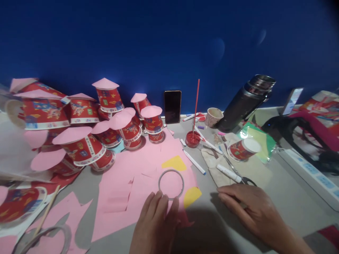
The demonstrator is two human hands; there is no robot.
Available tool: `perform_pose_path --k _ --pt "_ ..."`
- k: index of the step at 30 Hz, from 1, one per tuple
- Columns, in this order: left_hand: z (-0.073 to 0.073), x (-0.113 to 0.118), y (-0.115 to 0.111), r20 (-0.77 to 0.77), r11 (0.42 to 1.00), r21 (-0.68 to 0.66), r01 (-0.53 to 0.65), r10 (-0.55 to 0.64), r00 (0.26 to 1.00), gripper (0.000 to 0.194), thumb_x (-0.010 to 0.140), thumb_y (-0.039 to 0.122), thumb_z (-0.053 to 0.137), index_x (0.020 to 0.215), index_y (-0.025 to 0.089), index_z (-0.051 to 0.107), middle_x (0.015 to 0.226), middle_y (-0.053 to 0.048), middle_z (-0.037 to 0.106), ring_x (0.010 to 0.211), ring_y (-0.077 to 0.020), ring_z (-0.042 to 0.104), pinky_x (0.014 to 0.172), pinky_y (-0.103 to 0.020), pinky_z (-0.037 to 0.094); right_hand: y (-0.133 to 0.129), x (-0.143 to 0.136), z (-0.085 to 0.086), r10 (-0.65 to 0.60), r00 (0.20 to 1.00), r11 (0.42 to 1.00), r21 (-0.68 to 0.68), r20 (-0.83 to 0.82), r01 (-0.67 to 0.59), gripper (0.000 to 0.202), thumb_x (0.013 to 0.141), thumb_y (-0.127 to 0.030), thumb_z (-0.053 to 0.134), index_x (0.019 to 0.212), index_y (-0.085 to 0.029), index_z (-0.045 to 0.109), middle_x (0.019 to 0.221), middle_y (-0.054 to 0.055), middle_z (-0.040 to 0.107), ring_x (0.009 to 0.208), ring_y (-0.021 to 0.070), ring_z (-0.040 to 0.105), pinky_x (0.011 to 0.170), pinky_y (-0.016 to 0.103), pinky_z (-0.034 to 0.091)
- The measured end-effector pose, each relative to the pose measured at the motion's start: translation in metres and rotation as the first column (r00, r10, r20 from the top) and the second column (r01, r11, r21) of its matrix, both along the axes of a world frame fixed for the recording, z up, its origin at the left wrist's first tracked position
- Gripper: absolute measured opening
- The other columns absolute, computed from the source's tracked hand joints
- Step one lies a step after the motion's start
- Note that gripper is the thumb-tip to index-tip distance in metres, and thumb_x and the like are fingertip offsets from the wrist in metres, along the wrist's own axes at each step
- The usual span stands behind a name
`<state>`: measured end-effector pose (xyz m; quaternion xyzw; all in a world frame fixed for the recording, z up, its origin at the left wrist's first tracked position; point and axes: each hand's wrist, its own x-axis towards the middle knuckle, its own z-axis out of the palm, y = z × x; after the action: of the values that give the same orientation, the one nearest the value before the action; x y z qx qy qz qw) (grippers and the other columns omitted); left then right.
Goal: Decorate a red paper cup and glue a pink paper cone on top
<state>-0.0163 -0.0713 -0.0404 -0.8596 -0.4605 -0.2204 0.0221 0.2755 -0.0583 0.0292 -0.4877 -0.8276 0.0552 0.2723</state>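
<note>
My left hand (pixel 156 222) lies with fingers stretched and spread at the near edge of a thin grey ring (pixel 182 185), its fingertips touching the rim. Under the ring is a large pink paper sheet (pixel 113 222) with cut-outs and slits. My right hand (pixel 254 208) hovers over the grey table, fingers extended, with nothing visible in it; its far fingers are hidden. Just beyond it lie a white marker (pixel 229 173) and scissors (pixel 249 181) on a beige cloth. Two yellow paper pieces (pixel 174 163) rest beside the ring.
At left stand several red paper cups (pixel 87 150) with pink cone tops. A phone (pixel 172 107) leans against the blue wall. A red paint pot (pixel 192 139) holds an upright stick. A black flask (pixel 242 106), a red cup (pixel 239 151) and a power strip (pixel 308 173) are at right.
</note>
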Motion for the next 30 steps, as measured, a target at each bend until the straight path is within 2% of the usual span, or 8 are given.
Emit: perform_pose_path --k 3,6,11,17,20,24,28,30 --pt "0.001 0.001 -0.001 0.007 0.999 -0.050 -0.007 0.008 1.000 0.044 0.090 0.010 0.058 0.130 0.027 0.062 0.114 -0.008 0.069 0.114 -0.0298 0.063 0.098 -0.048 0.056 -0.011 -0.003 -0.013 0.006 1.000 0.985 -0.170 0.012 -0.003 0.039 0.112 -0.034 0.042 0.094 -0.023 0.075 0.080 0.003 0.078 0.067 0.0154 0.073 0.065 0.024 0.053" --pt "0.000 0.000 0.001 -0.001 0.996 -0.086 0.011 -0.011 1.000 0.038 0.092 0.016 0.062 0.128 0.027 0.064 0.112 -0.007 0.069 0.112 -0.0300 0.064 0.098 -0.049 0.056 -0.010 -0.010 -0.020 0.035 0.998 0.959 -0.284 0.056 -0.017 0.047 0.113 -0.040 0.038 0.088 -0.022 0.073 0.074 0.003 0.074 0.066 0.0152 0.070 0.065 0.025 0.048" --pt "0.000 -0.004 0.004 -0.033 0.999 0.001 0.054 -0.054 0.998 0.040 0.092 0.016 0.063 0.131 0.026 0.062 0.113 -0.007 0.070 0.114 -0.0306 0.063 0.103 -0.050 0.052 -0.004 -0.012 -0.020 0.037 0.989 0.953 -0.303 0.142 0.008 0.053 0.113 -0.045 0.035 0.084 -0.022 0.072 0.072 0.003 0.072 0.067 0.0157 0.068 0.066 0.028 0.042" --pt "-0.002 -0.002 0.002 -0.069 1.000 -0.016 0.016 -0.017 0.997 0.039 0.091 0.015 0.060 0.129 0.025 0.061 0.112 -0.008 0.071 0.115 -0.0320 0.063 0.106 -0.053 0.048 -0.011 -0.011 -0.024 -0.013 0.985 0.931 -0.358 0.173 0.075 0.052 0.112 -0.045 0.038 0.078 -0.021 0.069 0.071 0.002 0.071 0.065 0.0163 0.067 0.063 0.029 0.039" --pt "-0.004 0.000 0.001 -0.054 1.000 -0.003 0.015 -0.015 0.998 0.041 0.092 0.013 0.057 0.131 0.026 0.059 0.112 -0.007 0.071 0.116 -0.0316 0.063 0.107 -0.053 0.048 -0.014 -0.012 -0.027 -0.023 0.992 0.937 -0.343 0.127 0.066 0.052 0.113 -0.046 0.037 0.079 -0.022 0.069 0.071 0.001 0.071 0.065 0.0160 0.067 0.062 0.028 0.039" --pt "-0.004 0.003 -0.001 -0.044 0.999 0.010 -0.036 0.036 0.998 0.045 0.085 0.008 0.058 0.127 0.027 0.061 0.109 -0.006 0.070 0.115 -0.0302 0.063 0.110 -0.053 0.046 -0.008 -0.015 -0.025 0.028 0.991 0.971 -0.238 0.135 0.005 0.053 0.113 -0.042 0.035 0.079 -0.022 0.069 0.069 0.001 0.070 0.062 0.0166 0.066 0.061 0.030 0.038" --pt "-0.003 0.005 -0.005 -0.100 0.998 -0.059 -0.025 0.019 0.995 0.059 0.074 0.006 0.063 0.130 0.027 0.061 0.115 -0.007 0.070 0.115 -0.0319 0.062 0.110 -0.055 0.046 0.005 -0.018 -0.016 0.099 0.974 0.986 -0.153 0.202 -0.068 0.046 0.111 -0.038 0.041 0.080 -0.023 0.071 0.067 0.002 0.070 0.062 0.0183 0.066 0.061 0.032 0.036" --pt "-0.002 0.006 -0.007 -0.095 0.994 -0.095 -0.045 0.036 0.995 0.060 0.073 0.009 0.066 0.131 0.026 0.061 0.118 -0.007 0.069 0.119 -0.0336 0.061 0.112 -0.058 0.045 0.012 -0.020 -0.010 0.131 0.963 0.987 -0.125 0.237 -0.103 0.041 0.110 -0.036 0.045 0.080 -0.023 0.071 0.068 0.001 0.070 0.061 0.0189 0.066 0.061 0.033 0.036"
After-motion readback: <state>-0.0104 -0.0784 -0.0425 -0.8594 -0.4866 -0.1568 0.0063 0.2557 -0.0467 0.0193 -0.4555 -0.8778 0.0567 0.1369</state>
